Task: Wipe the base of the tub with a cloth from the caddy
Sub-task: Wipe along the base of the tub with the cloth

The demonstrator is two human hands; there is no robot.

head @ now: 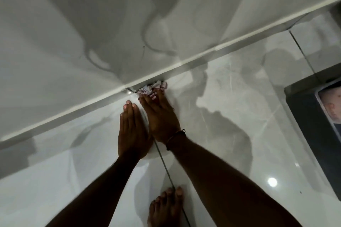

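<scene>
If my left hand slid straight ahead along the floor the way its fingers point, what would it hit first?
Most likely the pale strip where the floor meets the tub side, just ahead of the left hand. The cloth lies to its right, under the right hand.

home bathroom: glossy marble tiles [230,116]

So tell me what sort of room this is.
Probably a bathroom: glossy marble-look floor tiles meet a smooth white panel, likely the tub side. The right hand presses a cloth into that joint, beside a bare foot.
</scene>
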